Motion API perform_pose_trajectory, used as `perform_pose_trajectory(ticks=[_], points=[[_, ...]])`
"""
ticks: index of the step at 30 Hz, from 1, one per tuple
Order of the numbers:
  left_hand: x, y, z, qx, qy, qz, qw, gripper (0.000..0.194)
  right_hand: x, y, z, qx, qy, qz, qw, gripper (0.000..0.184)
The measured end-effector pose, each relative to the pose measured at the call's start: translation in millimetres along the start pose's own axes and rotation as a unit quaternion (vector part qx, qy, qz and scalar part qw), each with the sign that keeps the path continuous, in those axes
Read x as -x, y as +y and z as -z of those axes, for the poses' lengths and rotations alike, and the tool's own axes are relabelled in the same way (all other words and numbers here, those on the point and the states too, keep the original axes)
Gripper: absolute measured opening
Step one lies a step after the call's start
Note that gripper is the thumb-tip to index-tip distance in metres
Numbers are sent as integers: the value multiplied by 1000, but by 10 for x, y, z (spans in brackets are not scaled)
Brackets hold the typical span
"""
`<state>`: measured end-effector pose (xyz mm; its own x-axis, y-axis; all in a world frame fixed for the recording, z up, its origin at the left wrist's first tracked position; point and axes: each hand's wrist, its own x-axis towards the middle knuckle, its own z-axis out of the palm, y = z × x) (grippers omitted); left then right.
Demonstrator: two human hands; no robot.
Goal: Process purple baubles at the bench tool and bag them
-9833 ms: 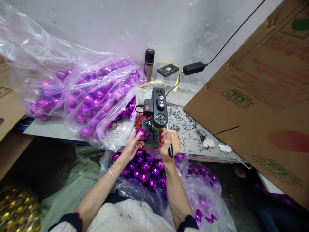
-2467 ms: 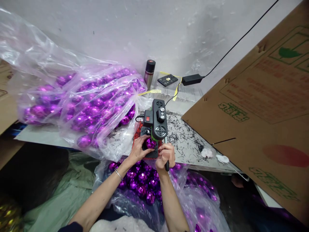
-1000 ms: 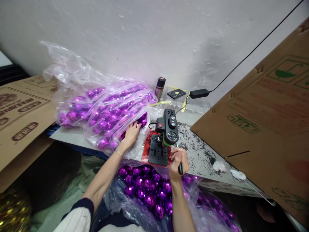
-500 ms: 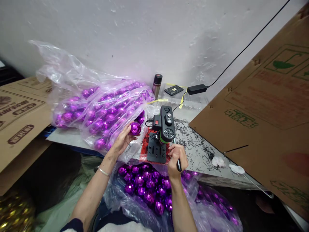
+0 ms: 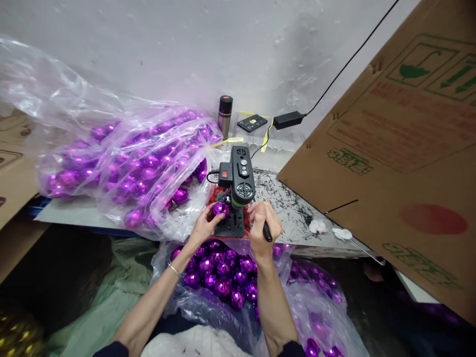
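Observation:
My left hand [image 5: 204, 225] pinches a shiny purple faceted bauble [image 5: 220, 209] and holds it over the black slotted base plate [image 5: 231, 229], just left of the head of a black device [image 5: 243, 176] with two round grilles and buttons. My right hand [image 5: 265, 225] is closed round a slim tool with a black handle [image 5: 267, 232]; its tip by the device is mostly hidden, so its kind is unclear. Below both hands, an open plastic bag holds many purple baubles [image 5: 223, 287]. A further purple bauble [image 5: 180, 196] lies to the left, by the large bag.
A large clear bag of purple baubles [image 5: 122, 168] covers the left of the table. Behind the device stand a dark flask [image 5: 225, 116], a phone-like slab [image 5: 252, 123] and a power adapter [image 5: 288, 120]. A tall cardboard box [image 5: 390, 163] leans at right; black shreds [image 5: 277, 198] litter the tabletop.
My left hand has brought the bauble from beside the large bag to above the base plate. My right hand keeps its grip on the tool near the device. The whole view has shifted.

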<state>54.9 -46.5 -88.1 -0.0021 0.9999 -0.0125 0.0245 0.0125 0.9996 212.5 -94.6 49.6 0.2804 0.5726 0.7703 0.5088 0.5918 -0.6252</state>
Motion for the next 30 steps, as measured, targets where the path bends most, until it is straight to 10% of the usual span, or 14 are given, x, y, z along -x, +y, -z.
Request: perform_pose_trajectory(ticks=[10,30], points=[[66,-73,-103,-311,-37,-209,926,60,69,20,21,10,-12,-3,1000,35],[47,-266,-231,-241,-42,-234,941,58,575,445,-140,7,54,44,998,35]])
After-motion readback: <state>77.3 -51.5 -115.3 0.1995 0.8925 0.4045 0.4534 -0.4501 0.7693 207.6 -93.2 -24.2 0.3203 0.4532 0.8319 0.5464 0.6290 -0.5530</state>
